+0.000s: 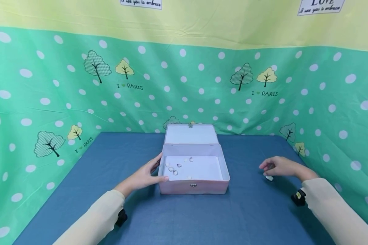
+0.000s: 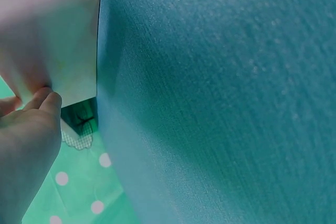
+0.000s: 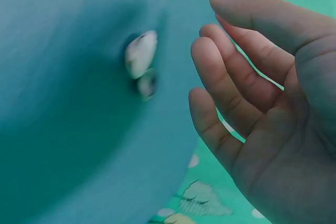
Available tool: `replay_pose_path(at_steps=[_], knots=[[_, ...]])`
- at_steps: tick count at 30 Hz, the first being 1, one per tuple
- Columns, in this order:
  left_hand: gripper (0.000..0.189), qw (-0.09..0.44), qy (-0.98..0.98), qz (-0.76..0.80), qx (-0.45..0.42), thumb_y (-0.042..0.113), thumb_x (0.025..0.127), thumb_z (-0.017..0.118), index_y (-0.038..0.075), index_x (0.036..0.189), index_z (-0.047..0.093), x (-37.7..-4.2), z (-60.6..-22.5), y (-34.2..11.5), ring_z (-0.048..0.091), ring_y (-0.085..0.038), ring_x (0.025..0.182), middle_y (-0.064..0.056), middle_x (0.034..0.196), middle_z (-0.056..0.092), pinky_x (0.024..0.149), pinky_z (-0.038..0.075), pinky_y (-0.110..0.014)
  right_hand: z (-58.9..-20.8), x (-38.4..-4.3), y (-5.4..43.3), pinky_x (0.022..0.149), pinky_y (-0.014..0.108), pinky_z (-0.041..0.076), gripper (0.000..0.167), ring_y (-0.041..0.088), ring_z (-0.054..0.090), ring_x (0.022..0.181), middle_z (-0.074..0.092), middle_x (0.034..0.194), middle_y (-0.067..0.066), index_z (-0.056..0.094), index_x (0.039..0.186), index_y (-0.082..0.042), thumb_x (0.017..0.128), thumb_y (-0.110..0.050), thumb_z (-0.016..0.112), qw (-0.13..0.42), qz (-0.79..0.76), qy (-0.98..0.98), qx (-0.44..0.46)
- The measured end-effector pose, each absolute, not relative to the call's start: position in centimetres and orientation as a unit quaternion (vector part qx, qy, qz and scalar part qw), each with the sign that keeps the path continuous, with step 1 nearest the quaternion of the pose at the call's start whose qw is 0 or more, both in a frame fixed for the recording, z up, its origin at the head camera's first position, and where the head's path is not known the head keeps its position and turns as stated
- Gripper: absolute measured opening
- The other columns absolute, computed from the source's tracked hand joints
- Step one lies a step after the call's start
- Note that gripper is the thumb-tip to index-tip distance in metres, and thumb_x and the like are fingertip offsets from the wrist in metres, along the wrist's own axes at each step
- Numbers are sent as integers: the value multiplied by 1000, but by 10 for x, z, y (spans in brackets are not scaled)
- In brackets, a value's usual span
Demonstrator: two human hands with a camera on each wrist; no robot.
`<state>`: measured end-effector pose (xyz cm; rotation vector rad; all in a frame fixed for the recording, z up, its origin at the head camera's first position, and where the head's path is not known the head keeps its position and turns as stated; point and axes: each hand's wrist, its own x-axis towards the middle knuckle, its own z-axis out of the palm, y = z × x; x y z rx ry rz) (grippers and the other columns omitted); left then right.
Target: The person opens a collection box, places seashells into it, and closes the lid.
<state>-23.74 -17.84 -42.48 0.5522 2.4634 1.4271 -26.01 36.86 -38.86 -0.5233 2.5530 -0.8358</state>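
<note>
A pale pink hinged box (image 1: 174, 187) stands in the middle of the table, its lid (image 1: 191, 135) raised at the back. Several small shells (image 1: 171, 169) lie scattered inside it, mostly toward the left. My left hand (image 1: 141, 177) holds the box by its left side, thumb over the front left rim and fingers against the outer wall. Over the table's right part hovers my right hand (image 1: 282, 166), fingers loosely bent and holding nothing. Just below it lie a white shell (image 3: 142, 54) and a smaller, darker shell (image 3: 147, 84), touching or nearly so; both are blurred.
Dark blue cloth covers the table (image 1: 190, 221). Behind it and along both sides hangs a green and yellow curtain (image 1: 184, 88) printed with dots and trees. The box has a metal clasp (image 1: 193, 185) on its front.
</note>
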Motion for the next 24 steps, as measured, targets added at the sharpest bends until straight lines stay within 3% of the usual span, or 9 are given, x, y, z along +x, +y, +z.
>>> replay_pose_path(at_steps=[7,24], knots=[[105,116,843,489,192,36,88,79,15,163,9,-238,-427,-178,23,-34,149,-14,166,13,116,25,-53,-408,-252,388,64,29,49,26,17,57,76,64,94,6,68,114,4,93,-12,71,200,-302,916,-172],[104,120,842,491,189,36,88,79,15,163,9,-238,-427,-178,22,-34,149,-15,166,12,117,24,-54,-421,-249,396,62,26,43,24,15,51,73,57,89,5,65,110,0,92,-14,73,181,-313,919,-157]])
